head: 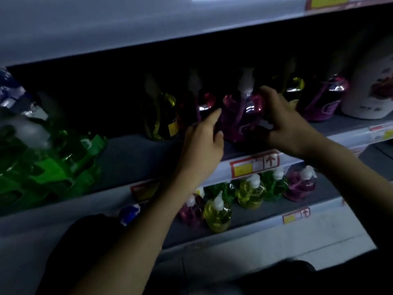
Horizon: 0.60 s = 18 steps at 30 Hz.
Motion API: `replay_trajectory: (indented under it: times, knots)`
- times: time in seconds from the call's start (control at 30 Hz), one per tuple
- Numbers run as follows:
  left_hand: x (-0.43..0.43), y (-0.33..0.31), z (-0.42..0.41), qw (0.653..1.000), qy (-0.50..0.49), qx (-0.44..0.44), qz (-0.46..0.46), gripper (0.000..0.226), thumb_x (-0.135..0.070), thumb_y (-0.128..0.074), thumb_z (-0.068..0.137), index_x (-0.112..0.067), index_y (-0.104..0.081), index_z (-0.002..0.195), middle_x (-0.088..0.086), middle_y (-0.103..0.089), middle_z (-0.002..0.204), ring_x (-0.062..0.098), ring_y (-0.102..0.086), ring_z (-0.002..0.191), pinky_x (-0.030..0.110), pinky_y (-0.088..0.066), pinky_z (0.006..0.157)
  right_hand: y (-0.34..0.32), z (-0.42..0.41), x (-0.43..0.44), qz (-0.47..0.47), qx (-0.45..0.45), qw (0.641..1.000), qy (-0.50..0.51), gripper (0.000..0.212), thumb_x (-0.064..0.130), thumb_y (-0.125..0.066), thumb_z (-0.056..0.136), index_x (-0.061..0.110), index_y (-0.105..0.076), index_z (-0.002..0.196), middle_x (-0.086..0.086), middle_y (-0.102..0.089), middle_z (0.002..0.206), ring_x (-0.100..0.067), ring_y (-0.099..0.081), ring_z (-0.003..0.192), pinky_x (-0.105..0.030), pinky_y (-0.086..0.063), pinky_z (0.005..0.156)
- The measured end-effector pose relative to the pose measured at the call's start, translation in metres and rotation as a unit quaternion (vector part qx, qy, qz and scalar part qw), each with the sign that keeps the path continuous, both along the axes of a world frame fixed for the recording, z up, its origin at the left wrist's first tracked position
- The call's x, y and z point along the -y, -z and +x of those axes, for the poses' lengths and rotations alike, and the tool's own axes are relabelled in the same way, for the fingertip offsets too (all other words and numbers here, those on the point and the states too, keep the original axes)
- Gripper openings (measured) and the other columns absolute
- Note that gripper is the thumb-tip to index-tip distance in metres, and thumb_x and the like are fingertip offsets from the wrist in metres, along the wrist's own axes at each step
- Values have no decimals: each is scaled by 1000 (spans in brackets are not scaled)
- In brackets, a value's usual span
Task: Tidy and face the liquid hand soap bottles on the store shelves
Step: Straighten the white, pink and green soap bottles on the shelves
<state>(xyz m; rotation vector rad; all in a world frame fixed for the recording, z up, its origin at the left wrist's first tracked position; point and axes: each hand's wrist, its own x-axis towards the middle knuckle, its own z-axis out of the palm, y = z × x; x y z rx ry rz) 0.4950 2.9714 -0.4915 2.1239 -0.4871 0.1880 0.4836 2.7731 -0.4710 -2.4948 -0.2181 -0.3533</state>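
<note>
Clearly the purple soap bottle, cupped by the right hand while the left hand touches it with loosely spread fingers, looks liquid-heavy, slick and rigid, best gripped around its wide body.

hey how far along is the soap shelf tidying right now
Partly done. On the middle shelf, a purple bottle at the right stands near the front edge. In hand: both hands work the purple pump bottle, the right hand gripping it, the left hand at its side. Left: the yellow bottle and dark bottle sit further back, and the lower shelf's bottles stand staggered.
</note>
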Motion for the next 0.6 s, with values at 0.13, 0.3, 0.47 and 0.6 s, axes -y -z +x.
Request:
replay_trajectory:
  times: [0.13, 0.3, 0.47, 0.6]
  knots:
    - [-37, -8, -18, 994, -23, 100, -44, 26, -3, -50, 90, -11, -64, 109, -5, -66, 84, 7, -62, 74, 15, -46, 62, -11, -21, -24, -12, 152, 984, 89, 50, 15, -58, 81, 4, -45, 128, -19, -55, 117, -32, -53, 104, -33, -41, 83]
    - [-73, 21, -74, 986, 26, 141, 83, 13, -3, -55, 87, -10, -67, 86, -9, -60, 76, 0, -47, 59, 4, -35, 61, -1, -69, -80, -27, 143, 989, -21, 18, 12, -51, 76, 11, -63, 90, -8, -65, 85, -25, -61, 77, -33, -46, 67]
    - [-99, 91, -91, 942, 85, -65, 317, 15, -12, -53, 88, -19, -54, 75, 2, -59, 79, 17, -56, 75, 26, -35, 64, 66, -91, -132, -218, -161, 948, -167, 19, 26, -51, 86, 19, -63, 101, -10, -68, 99, -32, -66, 91, -37, -55, 73]
    - [-121, 126, -84, 889, 65, -210, 402, 16, -9, -53, 84, -14, -56, 69, 5, -61, 75, 23, -60, 71, 31, -45, 59, 103, -83, -140, -357, -308, 861, -191, 32, 27, -43, 97, 19, -53, 126, -11, -56, 127, -31, -59, 111, -35, -48, 81]
